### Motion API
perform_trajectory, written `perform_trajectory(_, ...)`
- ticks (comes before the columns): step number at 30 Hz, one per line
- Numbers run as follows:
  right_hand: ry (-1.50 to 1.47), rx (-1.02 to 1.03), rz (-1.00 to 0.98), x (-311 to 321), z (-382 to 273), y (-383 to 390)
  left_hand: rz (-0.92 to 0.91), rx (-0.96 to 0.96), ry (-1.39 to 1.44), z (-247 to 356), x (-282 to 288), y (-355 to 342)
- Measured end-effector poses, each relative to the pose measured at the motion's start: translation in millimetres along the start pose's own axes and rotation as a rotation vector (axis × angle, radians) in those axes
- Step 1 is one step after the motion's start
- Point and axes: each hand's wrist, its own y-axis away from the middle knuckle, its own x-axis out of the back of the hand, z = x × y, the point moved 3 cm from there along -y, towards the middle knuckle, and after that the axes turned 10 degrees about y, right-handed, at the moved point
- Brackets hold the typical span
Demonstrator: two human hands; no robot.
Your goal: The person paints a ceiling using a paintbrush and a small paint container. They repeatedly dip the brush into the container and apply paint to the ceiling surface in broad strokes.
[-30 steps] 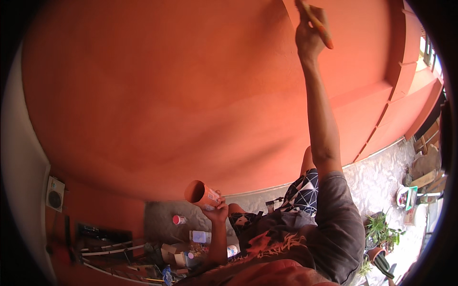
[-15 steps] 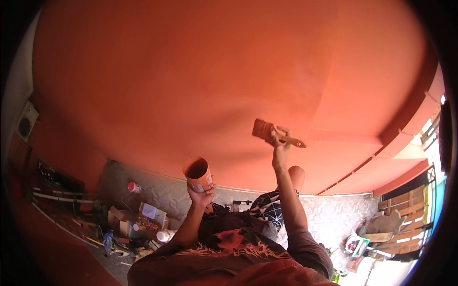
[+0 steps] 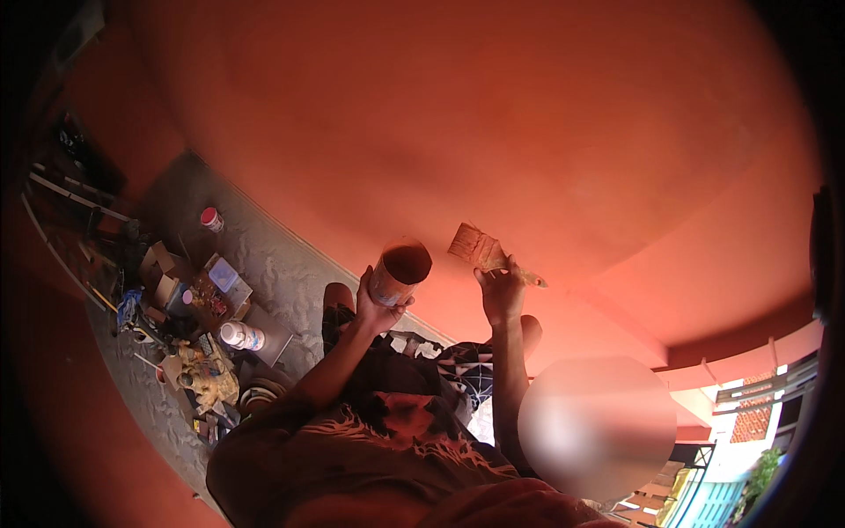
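My left hand (image 3: 377,313) is wrapped round the lower side of an open, paint-smeared can (image 3: 393,283), its dark mouth tilted up toward the wall. To the right, my right hand (image 3: 502,295) grips a wide flat paintbrush (image 3: 478,248) near the base of its handle. The bristles are coated in orange-red paint and point to the upper left, toward the can's side. Ahead of both hands spreads a large orange-red wall (image 3: 422,114). Whether the bristles touch the wall, I cannot tell.
On the grey floor (image 3: 290,255) at the left stand a red-lidded tub (image 3: 211,219), cardboard boxes (image 3: 162,271), a white container (image 3: 239,335) and much clutter. A blurred round patch covers part of the lower right. Beyond it are a railing (image 3: 766,387) and greenery (image 3: 764,480).
The view has turned, bringing more of the left floor into sight. The can has come closer to the brush. My right hand still holds the brush, its bristles now angled more toward the can.
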Motion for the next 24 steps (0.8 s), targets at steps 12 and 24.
perform_trajectory(12,0.682,0.196,-0.189,-124.9,-86.7,23.2,-0.024,-0.099,-0.036,6.7,18.9,5.0)
perform_trajectory(24,1.199,0.313,-0.492,-184.1,-58.3,42.8,0.061,-0.136,0.037,7.5,14.1,13.3)
